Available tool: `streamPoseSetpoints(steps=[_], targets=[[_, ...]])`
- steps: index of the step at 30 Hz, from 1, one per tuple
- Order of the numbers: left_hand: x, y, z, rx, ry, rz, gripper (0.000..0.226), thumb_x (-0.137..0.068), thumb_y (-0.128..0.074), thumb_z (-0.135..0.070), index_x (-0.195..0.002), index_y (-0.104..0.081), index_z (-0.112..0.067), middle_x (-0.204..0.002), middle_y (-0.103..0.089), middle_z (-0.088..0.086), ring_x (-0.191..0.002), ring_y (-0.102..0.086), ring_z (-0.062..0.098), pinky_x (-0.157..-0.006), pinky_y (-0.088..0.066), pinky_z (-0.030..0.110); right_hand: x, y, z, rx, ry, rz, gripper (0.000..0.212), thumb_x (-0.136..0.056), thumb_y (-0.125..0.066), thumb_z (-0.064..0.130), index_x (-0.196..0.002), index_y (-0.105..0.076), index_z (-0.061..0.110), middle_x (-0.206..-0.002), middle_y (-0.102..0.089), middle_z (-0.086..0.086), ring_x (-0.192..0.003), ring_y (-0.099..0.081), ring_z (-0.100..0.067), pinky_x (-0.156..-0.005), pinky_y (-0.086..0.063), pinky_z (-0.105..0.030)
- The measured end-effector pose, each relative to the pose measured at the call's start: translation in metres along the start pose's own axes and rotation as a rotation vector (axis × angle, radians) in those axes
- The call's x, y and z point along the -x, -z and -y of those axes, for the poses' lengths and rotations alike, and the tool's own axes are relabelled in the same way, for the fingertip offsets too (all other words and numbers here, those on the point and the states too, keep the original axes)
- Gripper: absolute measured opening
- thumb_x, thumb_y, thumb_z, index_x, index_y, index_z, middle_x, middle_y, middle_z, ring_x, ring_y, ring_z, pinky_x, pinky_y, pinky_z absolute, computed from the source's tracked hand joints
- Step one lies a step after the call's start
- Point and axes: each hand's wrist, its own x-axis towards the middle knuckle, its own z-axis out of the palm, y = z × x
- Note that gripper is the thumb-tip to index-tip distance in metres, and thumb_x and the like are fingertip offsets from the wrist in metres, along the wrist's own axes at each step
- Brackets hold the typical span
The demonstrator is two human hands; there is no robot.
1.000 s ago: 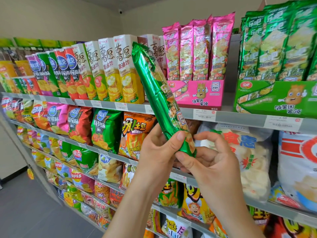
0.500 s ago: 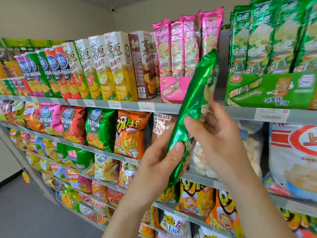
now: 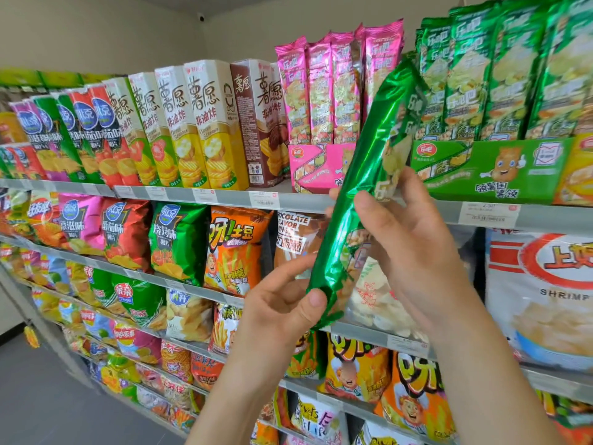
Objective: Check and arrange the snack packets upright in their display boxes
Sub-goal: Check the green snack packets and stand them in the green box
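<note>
Grip, left hand (image 3: pixel 282 313): thumb and fingers pinch the bottom end of the green snack packet (image 3: pixel 362 187).
Grip, right hand (image 3: pixel 414 252): fingers and thumb curl round the packet's middle.
Packet position: held in front of the shelf (image 3: pixel 224 198), tilted, top leaning right.
Packet top: overlaps the left end of the green display box (image 3: pixel 494 170), beside the pink display box (image 3: pixel 313 170).

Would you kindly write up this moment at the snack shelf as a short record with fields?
held item: green packet, tilted, top end leaning right
left hand: pinches the packet's lower end
right hand: grips its middle, thumb on the front
green display box: on the upper shelf, green packets standing upright in it
pink display box: left of the green one, pink packets upright
status: held packet not yet in a box
</note>
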Motion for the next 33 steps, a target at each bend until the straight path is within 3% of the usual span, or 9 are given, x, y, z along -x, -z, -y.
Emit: streamPoseSetpoints(steps=[2, 5, 9, 13, 17, 21, 25, 30, 33], targets=[[0.001, 0.0, 0.002, 0.024, 0.05, 0.035, 0.057, -0.075, -0.08, -0.043, -0.123, -0.065, -0.017, -0.112, -0.071, 0.017, -0.102, -0.069, 0.034, -0.082, -0.055, 0.034, 0.0, 0.005, 0.004, -0.046, -0.04, 0.041, 0.047, -0.083, -0.068, 0.034, -0.126, -0.053, 0.024, -0.112, -0.07, -0.013, -0.107, -0.065, -0.035, -0.09, -0.055, -0.046], [0.0, -0.006, -0.001, -0.096, 0.075, 0.095, 0.033, -0.086, -0.059, -0.039, -0.116, -0.069, -0.029, -0.116, -0.071, 0.006, -0.108, -0.067, 0.024, -0.086, -0.053, 0.028, 0.001, 0.01, 0.008, 0.065, 0.025, -0.013, 0.048, -0.082, -0.069, 0.028, -0.127, -0.053, 0.02, -0.102, -0.075, -0.004, -0.096, -0.071, -0.021, -0.079, -0.058, -0.032], [-0.013, -0.026, -0.022, -0.267, -0.146, 0.065, 0.028, -0.084, -0.054, -0.046, -0.106, -0.071, -0.043, -0.101, -0.074, -0.015, -0.094, -0.068, 0.001, -0.075, -0.051, 0.013, 0.002, 0.012, 0.012, 0.218, 0.108, -0.052, 0.053, -0.074, -0.081, 0.03, -0.12, -0.054, 0.025, -0.098, -0.076, 0.003, -0.088, -0.072, -0.014, -0.073, -0.057, -0.028], [-0.033, -0.039, -0.039, -0.422, -0.288, 0.118, 0.022, -0.089, -0.063, -0.041, -0.111, -0.067, -0.038, -0.101, -0.072, -0.009, -0.092, -0.068, 0.012, -0.075, -0.054, 0.02, 0.001, 0.018, 0.022, 0.403, 0.229, -0.111, 0.045, -0.072, -0.078, 0.046, -0.11, -0.06, 0.033, -0.102, -0.07, 0.008, -0.098, -0.066, -0.015, -0.079, -0.054, -0.031], [-0.049, -0.047, -0.048, -0.4, -0.285, 0.192, 0.04, -0.075, -0.075, -0.04, -0.11, -0.062, -0.053, -0.1, -0.073, -0.005, -0.087, -0.071, 0.01, -0.072, -0.054, 0.018, -0.003, 0.033, 0.036, 0.448, 0.252, -0.101, 0.04, -0.078, -0.07, 0.049, -0.114, -0.063, 0.032, -0.097, -0.071, 0.012, -0.09, -0.067, -0.008, -0.074, -0.054, -0.027], [-0.069, -0.059, -0.053, -0.346, -0.281, 0.219, 0.067, -0.079, -0.071, -0.02, -0.138, -0.044, -0.035, -0.121, -0.067, -0.009, -0.092, -0.072, 0.016, -0.071, -0.055, 0.022, -0.012, 0.053, 0.057, 0.542, 0.234, 0.035, 0.023, -0.087, -0.059, 0.047, -0.106, -0.06, 0.06, -0.106, -0.067, 0.03, -0.099, -0.062, 0.008, -0.079, -0.048, -0.01], [-0.091, -0.078, -0.073, -0.379, -0.379, 0.267, 0.063, -0.077, -0.074, -0.013, -0.135, -0.051, -0.025, -0.128, -0.063, -0.003, -0.107, -0.066, 0.02, -0.077, -0.058, 0.037, -0.017, 0.071, 0.082, 0.638, 0.303, 0.076, 0.032, -0.081, -0.063, 0.048, -0.104, -0.056, 0.068, -0.105, -0.068, 0.019, -0.093, -0.062, 0.008, -0.075, -0.056, -0.018], [-0.116, -0.114, -0.109, -0.376, -0.507, 0.249, 0.062, -0.074, -0.078, -0.04, -0.13, -0.052, -0.037, -0.118, -0.067, -0.01, -0.106, -0.065, 0.014, -0.075, -0.058, 0.034, -0.032, 0.091, 0.107, 0.688, 0.385, 0.033, 0.022, -0.083, -0.063, 0.044, -0.103, -0.064, 0.054, -0.1, -0.071, 0.011, -0.091, -0.065, -0.004, -0.075, -0.057, -0.036], [-0.137, -0.137, -0.132, -0.338, -0.585, 0.28, 0.061, -0.082, -0.07, -0.033, -0.137, -0.044, -0.033, -0.111, -0.072, -0.003, -0.094, -0.069, 0.01, -0.07, -0.053, 0.025, -0.045, 0.099, 0.123, 0.698, 0.406, 0.04, 0.024, -0.084, -0.065, 0.041, -0.097, -0.064, 0.061, -0.094, -0.07, 0.018, -0.085, -0.063, 0.003, -0.074, -0.057, -0.031]])
